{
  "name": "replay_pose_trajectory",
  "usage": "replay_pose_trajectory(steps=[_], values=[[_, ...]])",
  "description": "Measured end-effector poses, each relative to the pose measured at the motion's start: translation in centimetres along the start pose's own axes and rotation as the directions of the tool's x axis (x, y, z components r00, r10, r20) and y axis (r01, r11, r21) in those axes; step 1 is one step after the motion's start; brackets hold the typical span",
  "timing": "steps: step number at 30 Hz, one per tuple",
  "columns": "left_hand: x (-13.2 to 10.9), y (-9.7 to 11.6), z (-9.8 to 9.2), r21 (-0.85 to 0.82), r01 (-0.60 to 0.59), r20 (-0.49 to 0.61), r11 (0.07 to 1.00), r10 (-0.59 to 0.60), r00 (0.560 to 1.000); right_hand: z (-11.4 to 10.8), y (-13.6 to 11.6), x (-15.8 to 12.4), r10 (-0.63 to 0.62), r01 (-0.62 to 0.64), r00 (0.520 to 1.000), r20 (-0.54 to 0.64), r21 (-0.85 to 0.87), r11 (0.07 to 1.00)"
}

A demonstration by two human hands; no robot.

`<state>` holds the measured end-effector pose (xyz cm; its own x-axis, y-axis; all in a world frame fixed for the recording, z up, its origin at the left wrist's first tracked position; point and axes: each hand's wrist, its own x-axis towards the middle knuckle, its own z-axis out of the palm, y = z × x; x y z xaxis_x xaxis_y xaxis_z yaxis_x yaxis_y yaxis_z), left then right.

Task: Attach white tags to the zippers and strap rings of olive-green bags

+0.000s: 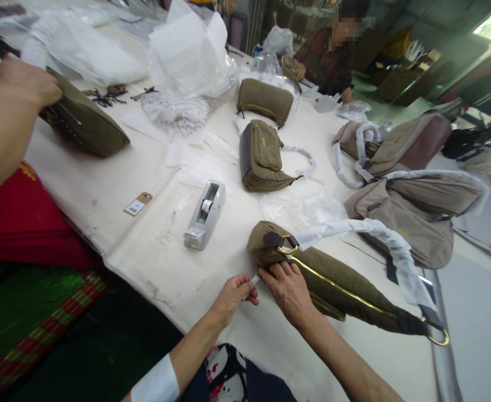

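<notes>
An olive handbag (349, 279) with a gold zipper and gold rings lies on the white table in front of me. Its strap (379, 231) is wrapped in white paper. My left hand (233, 296) pinches a small whitish strip (254, 280) just off the near left end of the bag. Against that same end, my right hand (289, 287) has its fingers curled onto the bag's side below the ring. What its fingertips pinch there is hidden. A grey tape dispenser (205, 215) stands beyond my left hand.
A co-worker's hands (23, 84) handle another olive bag (92, 120) at the left; another person (329, 53) works at the far side. More olive bags (262, 156) and taupe bags (413, 218) lie around. A brown tag (138, 204) and plastic wrapping (190, 50) are on the table.
</notes>
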<state>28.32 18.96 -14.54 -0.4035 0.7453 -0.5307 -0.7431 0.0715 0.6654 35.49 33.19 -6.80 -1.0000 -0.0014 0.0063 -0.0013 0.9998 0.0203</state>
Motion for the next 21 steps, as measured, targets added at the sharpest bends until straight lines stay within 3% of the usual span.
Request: replay_pose_trajectory(steps=[12, 21], values=[[0.1, -0.4, 0.1, -0.215, 0.053, 0.006, 0.975, -0.053, 0.999, 0.9, -0.4, -0.1, 0.025, -0.024, 0.999, -0.025, 0.052, 0.998], [0.7, 0.3, 0.8, -0.114, 0.021, -0.031, 0.993, -0.024, 0.999, 1.5, -0.3, -0.2, 0.012, -0.001, 0.994, -0.109, 0.098, 0.995]])
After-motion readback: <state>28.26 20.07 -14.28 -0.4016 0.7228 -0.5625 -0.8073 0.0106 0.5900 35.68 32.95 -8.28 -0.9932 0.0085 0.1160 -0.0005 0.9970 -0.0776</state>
